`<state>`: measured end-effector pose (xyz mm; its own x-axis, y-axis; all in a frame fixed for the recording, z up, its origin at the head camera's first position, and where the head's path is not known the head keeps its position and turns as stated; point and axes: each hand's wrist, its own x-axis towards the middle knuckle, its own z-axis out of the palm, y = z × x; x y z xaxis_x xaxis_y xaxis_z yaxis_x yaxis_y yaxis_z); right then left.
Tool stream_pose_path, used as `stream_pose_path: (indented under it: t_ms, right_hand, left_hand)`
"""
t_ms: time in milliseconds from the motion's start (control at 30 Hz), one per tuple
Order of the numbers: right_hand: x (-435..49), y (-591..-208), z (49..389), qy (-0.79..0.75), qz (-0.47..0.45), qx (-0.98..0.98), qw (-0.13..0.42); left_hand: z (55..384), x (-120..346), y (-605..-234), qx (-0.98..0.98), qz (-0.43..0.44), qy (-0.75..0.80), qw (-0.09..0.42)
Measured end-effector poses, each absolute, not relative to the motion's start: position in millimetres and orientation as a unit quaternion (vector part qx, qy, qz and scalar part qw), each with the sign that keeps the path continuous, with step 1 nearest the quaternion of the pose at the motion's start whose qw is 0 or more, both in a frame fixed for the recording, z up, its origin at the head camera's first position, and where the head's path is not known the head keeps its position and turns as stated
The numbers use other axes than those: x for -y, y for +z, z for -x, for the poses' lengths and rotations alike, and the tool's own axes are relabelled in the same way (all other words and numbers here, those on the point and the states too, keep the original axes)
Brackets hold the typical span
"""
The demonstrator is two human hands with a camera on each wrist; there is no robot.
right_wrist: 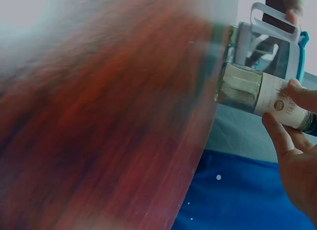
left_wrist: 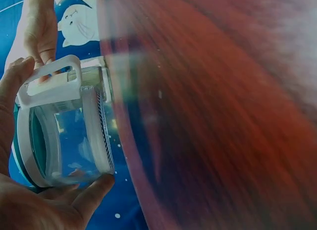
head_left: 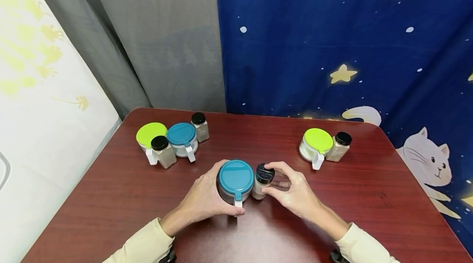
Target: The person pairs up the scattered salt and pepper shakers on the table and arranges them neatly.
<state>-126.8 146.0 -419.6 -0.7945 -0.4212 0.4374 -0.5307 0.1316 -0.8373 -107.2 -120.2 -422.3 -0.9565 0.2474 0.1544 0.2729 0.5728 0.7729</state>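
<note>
My left hand (head_left: 208, 195) grips a clear round seasoning jar (head_left: 235, 181) with a blue lid and a white handle facing me. Fingers wrap its far left side and the thumb lies by the handle. In the left wrist view the jar (left_wrist: 69, 141) looks transparent and empty. Beside it, on the right, my right hand (head_left: 295, 195) pinches a small glass spice bottle (head_left: 260, 189) between thumb and fingers, one finger at its black cap. The right wrist view shows a pale label on the bottle (right_wrist: 247, 91) and light powder inside. Both containers stand upright, close together.
At the back left stand a green-lidded jar (head_left: 151, 133), a blue-lidded jar (head_left: 182, 136) and two black-capped bottles (head_left: 165, 157). Another green-lidded jar (head_left: 317, 142) and black-capped bottle (head_left: 339, 148) are at the back right. Curtains (head_left: 281, 49) hang behind the brown table (head_left: 369, 205).
</note>
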Motion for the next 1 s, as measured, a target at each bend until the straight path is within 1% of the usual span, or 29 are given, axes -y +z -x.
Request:
stream_pose_path:
  t_ms: [200,433,767,1000]
  right_hand:
    - [-154,-419,123,0.572,-0.326,0.749,0.068]
    - [-172,-418,118,0.564,-0.308,0.762,0.081]
    - [-207,-418,117,0.543,-0.306,0.776,0.096]
    - [-230,-417,113,0.543,-0.291,0.78,0.112]
  left_hand:
    - [110,110,-420,0.885,0.159,-0.438,0.016]
    - [110,93,-419,0.879,0.176,-0.444,0.0]
    - [111,56,-420,0.886,0.187,-0.425,0.021]
    - [113,32,-419,0.883,0.205,-0.422,0.016]
